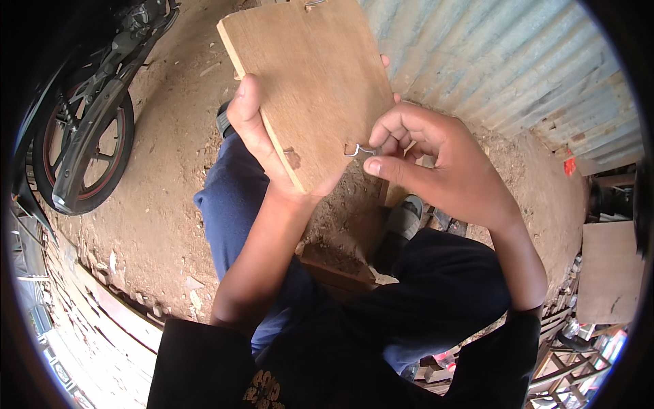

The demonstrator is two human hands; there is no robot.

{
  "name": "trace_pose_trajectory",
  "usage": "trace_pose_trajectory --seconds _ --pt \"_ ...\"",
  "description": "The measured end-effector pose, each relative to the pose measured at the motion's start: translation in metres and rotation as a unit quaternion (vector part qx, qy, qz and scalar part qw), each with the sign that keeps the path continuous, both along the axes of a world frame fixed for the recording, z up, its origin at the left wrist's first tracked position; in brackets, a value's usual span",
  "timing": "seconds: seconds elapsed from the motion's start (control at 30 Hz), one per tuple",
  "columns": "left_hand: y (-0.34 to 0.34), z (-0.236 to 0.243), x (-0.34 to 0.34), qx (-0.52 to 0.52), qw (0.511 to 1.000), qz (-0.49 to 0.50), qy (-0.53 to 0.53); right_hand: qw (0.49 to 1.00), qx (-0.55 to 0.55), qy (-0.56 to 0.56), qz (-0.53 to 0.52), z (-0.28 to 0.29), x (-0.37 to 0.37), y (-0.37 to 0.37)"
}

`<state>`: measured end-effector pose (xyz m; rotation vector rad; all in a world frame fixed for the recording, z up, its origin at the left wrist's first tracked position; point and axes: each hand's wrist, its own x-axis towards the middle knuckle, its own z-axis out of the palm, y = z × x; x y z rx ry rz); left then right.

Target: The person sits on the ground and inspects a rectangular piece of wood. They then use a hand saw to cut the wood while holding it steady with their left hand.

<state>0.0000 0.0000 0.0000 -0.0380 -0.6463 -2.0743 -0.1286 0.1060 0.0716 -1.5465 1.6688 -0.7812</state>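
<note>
Where the left hand (255,129) grips, a board (313,88) lies.

Bare forearms (262,252) raised, left hand (262,146) gripping, thumb (248,99) upright, right hand (439,160) curled, fingertips (379,131) perhaps pinching.

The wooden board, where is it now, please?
In the head view, the wooden board is at upper centre, held by the left hand, with the right hand beside its lower right edge.

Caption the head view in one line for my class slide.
Left hand grips a wooden board; right hand is at a bent metal wire near its edge.
</note>
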Motion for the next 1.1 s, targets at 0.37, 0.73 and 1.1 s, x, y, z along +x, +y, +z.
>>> trace_pose_trajectory --seconds 0.37,0.73,1.1 --pt "0.009 0.0 0.006 -0.016 0.994 -0.076 -0.081 0.984 -0.111 -0.092 -0.105 0.015 -0.02 0.004" --pt "0.02 0.006 -0.001 -0.069 0.973 -0.199 -0.091 0.831 -0.435 0.307 -0.162 -0.005 -0.052 -0.013" --pt "0.029 0.01 -0.001 -0.005 0.969 -0.238 -0.064 0.818 -0.462 0.32 -0.121 -0.013 -0.042 -0.02"
